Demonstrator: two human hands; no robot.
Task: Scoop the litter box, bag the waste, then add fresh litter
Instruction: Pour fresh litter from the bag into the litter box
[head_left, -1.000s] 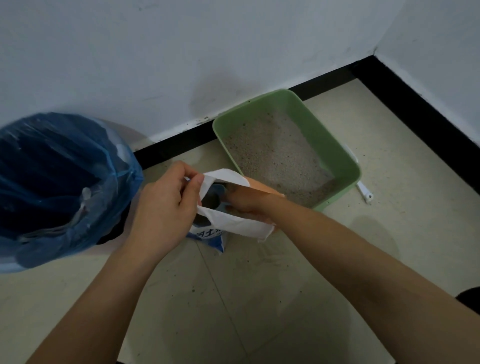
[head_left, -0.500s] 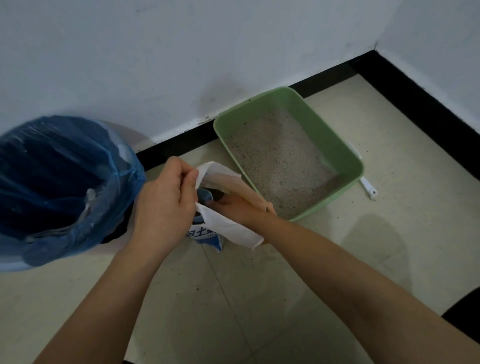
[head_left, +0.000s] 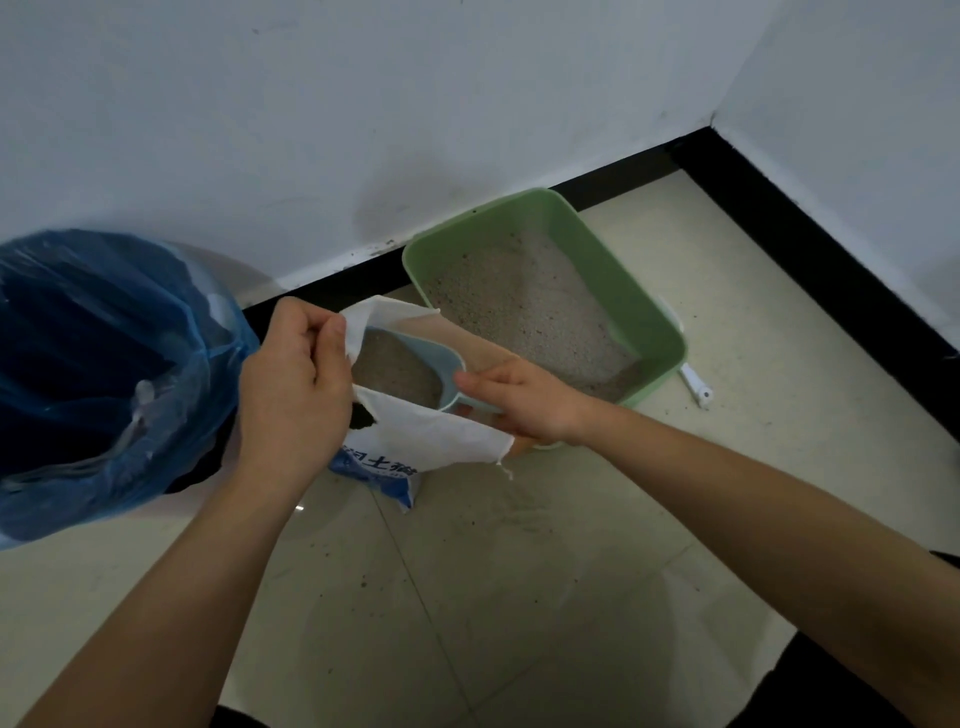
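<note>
One blue scoop (head_left: 439, 356), full of grey litter, sits in the open top of the white litter bag (head_left: 431, 431) on the floor. The right hand (head_left: 524, 400) grips its handle. The left hand (head_left: 291, 379) pinches the bag's edge. The green litter box (head_left: 639, 312) is just right, by the far wall. A blue bin bag (head_left: 104, 374) is left.

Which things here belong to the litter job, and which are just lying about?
In the job: litter bag, blue scoop, green litter box, blue-lined bin, left hand, right hand.
Lying about: white plastic piece beside the box.
</note>
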